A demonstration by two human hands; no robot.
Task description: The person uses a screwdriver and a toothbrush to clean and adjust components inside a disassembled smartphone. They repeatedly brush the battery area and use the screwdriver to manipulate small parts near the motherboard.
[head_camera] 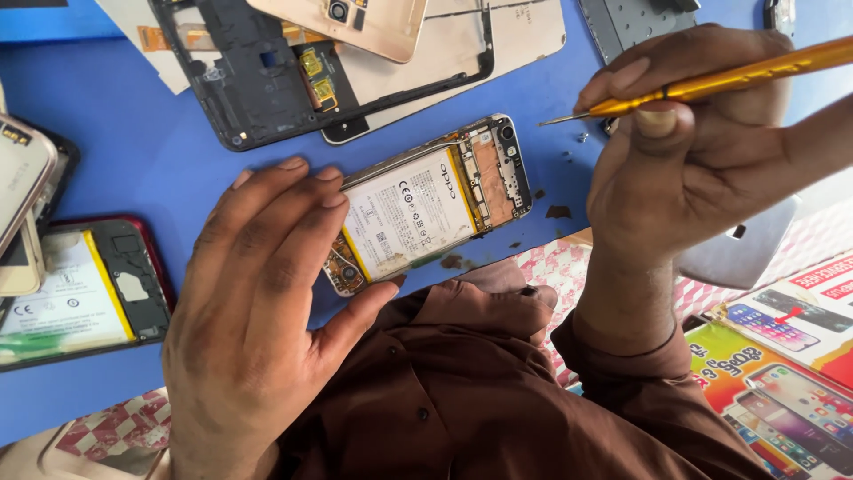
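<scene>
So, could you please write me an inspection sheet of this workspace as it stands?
Surface: blue worktop, small dark specks near the opened phone.
Job's things: opened phone, back off, white battery showing; gold screwdriver.
Clutter: red-edged opened phone; black phone frame; gold back cover; tiny screws.
Grips: left hand steadies the opened phone's end; right hand holds the screwdriver, tip off the phone.
Cables: nothing seen.
Surroundings: colourful phone posters; brown sleeve.
</scene>
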